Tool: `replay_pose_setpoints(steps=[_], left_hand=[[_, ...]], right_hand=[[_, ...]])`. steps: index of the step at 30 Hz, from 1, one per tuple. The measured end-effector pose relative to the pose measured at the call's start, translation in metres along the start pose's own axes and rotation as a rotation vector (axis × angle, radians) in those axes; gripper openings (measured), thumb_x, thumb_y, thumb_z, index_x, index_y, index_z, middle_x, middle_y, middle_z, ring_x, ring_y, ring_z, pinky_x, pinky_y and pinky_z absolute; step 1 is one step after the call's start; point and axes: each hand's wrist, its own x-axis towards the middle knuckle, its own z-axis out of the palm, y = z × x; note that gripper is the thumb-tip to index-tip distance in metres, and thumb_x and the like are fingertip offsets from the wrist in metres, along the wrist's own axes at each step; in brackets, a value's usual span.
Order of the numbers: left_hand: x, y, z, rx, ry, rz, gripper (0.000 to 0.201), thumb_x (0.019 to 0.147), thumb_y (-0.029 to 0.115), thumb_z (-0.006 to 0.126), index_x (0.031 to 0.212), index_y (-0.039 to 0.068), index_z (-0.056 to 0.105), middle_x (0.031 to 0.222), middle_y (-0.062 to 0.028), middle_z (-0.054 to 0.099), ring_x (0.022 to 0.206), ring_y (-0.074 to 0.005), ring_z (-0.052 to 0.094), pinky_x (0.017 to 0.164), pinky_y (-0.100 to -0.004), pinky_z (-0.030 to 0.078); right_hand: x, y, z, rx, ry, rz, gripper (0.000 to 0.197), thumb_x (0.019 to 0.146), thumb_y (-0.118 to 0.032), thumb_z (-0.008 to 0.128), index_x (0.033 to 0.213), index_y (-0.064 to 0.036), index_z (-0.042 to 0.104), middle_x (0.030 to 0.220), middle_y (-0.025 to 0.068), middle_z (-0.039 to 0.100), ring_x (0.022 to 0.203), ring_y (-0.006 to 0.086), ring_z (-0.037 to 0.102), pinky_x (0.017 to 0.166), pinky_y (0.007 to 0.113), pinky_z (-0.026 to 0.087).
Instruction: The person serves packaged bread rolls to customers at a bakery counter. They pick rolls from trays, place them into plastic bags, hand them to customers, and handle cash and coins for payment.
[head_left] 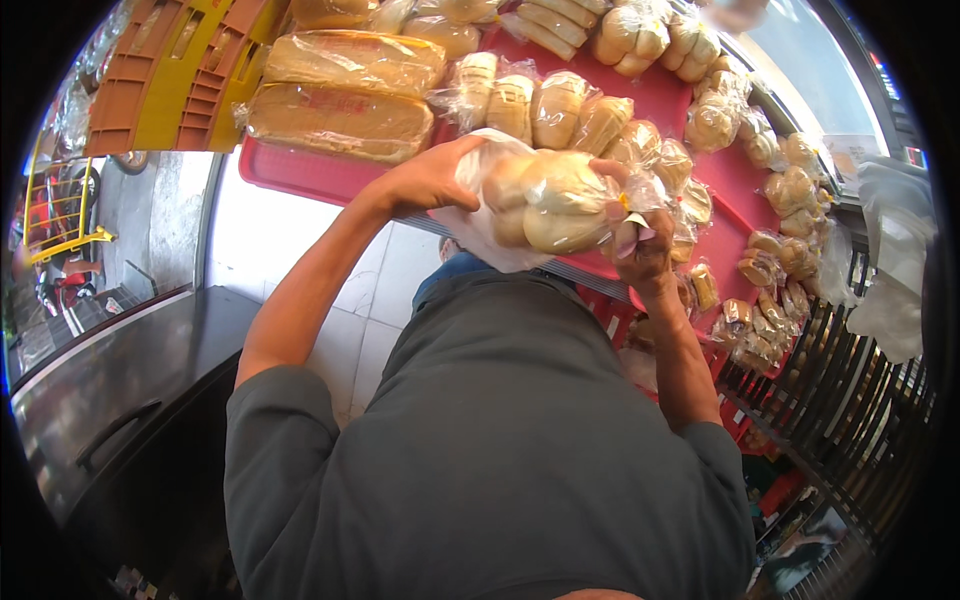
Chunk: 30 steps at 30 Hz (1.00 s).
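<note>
In front of my chest is a clear bag of round bread rolls, pale gold and joined in a cluster. My left hand curves around the left end of a thin white plastic bag, whose film lies around the rolls' left side and underneath. At the other end, my right hand grips the gathered, tied neck of the roll bag. Small pale pink and white slips stick out by the fingers of that hand; what they are is unclear.
Long wrapped loaves and smaller packed breads lie on red trays beyond my hands. More bagged rolls line the right side. White plastic bags hang at far right. Orange-yellow crates stand at upper left.
</note>
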Motion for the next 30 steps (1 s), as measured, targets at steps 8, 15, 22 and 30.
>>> replay_pose_setpoints(steps=[8,15,22,30], left_hand=[[0.001,0.08,0.043,0.324,-0.057,0.319,0.089,0.074,0.009,0.076,0.157,0.0,0.043,0.147,-0.0248,0.056,0.137,-0.0349,0.056,0.118,-0.0388,0.044],[-0.013,0.026,0.06,0.477,0.245,0.41,0.091,0.079,0.003,0.07,0.162,0.005,0.035,0.156,-0.0285,0.045,0.148,-0.0437,0.045,0.12,-0.0477,0.042],[0.016,0.075,0.025,0.176,0.337,0.291,0.084,0.083,0.005,0.069,0.162,0.005,0.039,0.153,-0.0306,0.051,0.149,-0.0414,0.044,0.124,-0.0487,0.036],[0.05,0.118,0.032,0.136,0.171,0.319,0.075,0.089,0.003,0.064,0.16,0.005,0.043,0.144,-0.0198,0.062,0.128,-0.0248,0.064,0.104,-0.0402,0.056]], right_hand=[[-0.007,0.016,0.023,-0.017,0.182,0.217,0.027,0.104,-0.009,0.061,0.13,-0.0036,0.068,0.105,0.0082,0.073,0.085,0.0156,0.068,0.076,0.031,0.054],[-0.001,0.05,0.01,0.029,0.449,0.497,0.027,0.107,-0.009,0.058,0.13,0.0002,0.068,0.103,0.0037,0.067,0.086,0.0091,0.06,0.077,0.026,0.051],[0.008,0.046,0.003,-0.237,0.259,0.225,0.033,0.097,-0.002,0.063,0.13,-0.0016,0.067,0.102,0.0164,0.073,0.091,0.0262,0.072,0.083,0.038,0.056],[0.011,0.066,0.014,-0.128,0.336,0.138,0.016,0.099,-0.007,0.071,0.115,-0.0026,0.071,0.095,0.0062,0.068,0.086,0.0129,0.061,0.076,0.029,0.051]])
